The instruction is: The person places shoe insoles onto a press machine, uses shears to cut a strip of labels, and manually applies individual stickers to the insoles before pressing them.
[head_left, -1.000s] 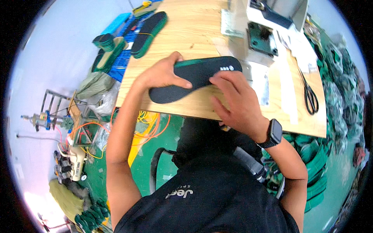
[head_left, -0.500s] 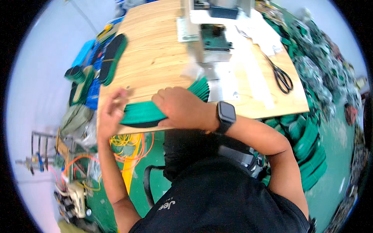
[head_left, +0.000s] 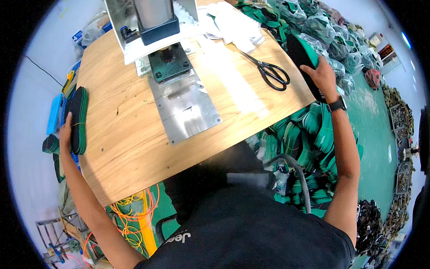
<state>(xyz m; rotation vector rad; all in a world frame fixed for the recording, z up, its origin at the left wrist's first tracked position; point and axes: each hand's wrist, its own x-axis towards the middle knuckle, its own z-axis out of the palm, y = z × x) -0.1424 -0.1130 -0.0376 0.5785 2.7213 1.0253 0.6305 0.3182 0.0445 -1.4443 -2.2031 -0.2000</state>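
Out past the table's right edge, my right hand is closed on a stack of insoles, black on the flat face and green along the side. The stack stands tilted, its lower end near the table corner. At the far left, my left hand is against the outer side of a bundle of black and green insoles on the table's left edge. A thin band goes round that bundle. Most of the left fingers are hidden, so their grip does not show.
A press machine with a metal plate stands on the wooden table. Black scissors and white sheets lie to its right. Green insole bundles are heaped below the right edge, near bagged piles.
My right hand has carried the insole stack from the table's front to beyond its right edge. My left hand has moved up to the banded bundle. The view has turned right.
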